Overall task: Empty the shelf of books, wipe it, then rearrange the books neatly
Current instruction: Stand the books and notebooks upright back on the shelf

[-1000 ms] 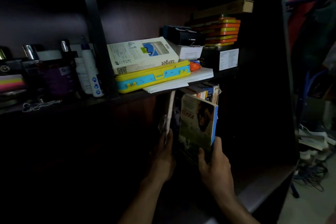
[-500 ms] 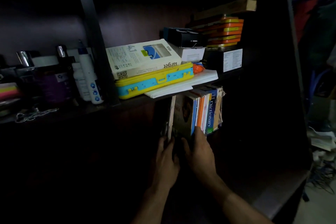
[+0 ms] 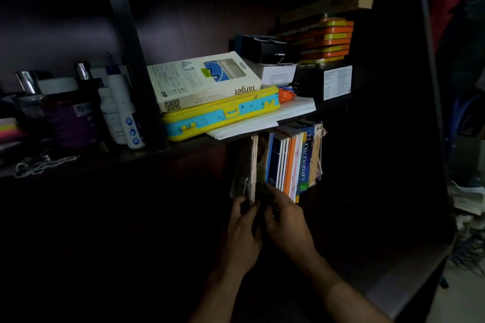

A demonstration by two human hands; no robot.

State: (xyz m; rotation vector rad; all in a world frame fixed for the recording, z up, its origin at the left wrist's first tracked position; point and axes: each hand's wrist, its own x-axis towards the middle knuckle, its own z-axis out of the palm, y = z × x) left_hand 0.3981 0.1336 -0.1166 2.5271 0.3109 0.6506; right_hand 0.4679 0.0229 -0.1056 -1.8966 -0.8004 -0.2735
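Observation:
A row of upright books (image 3: 294, 162) stands in the dark lower shelf (image 3: 409, 294), among them a blue Dictionary (image 3: 306, 160). At the row's left end a thin pale book (image 3: 253, 162) stands slightly apart. My left hand (image 3: 242, 233) holds the bottom edge of this thin book, fingers curled at its foot. My right hand (image 3: 284, 220) rests its fingers against the lower spines of the books just right of it, where a dark-covered book (image 3: 262, 165) sits pushed in. The dim light hides the fingertips.
The upper shelf (image 3: 105, 158) carries a white box (image 3: 204, 81) on a yellow and blue case (image 3: 223, 113), white papers (image 3: 267, 118), black boxes, orange tins (image 3: 328, 39) and bottles (image 3: 120, 110). Clutter lies on the floor at far right (image 3: 469, 199).
A second ago my right hand held a book cover-out in front of the row. That book now stands pushed in among the others, and both hands have closed in at the row's base.

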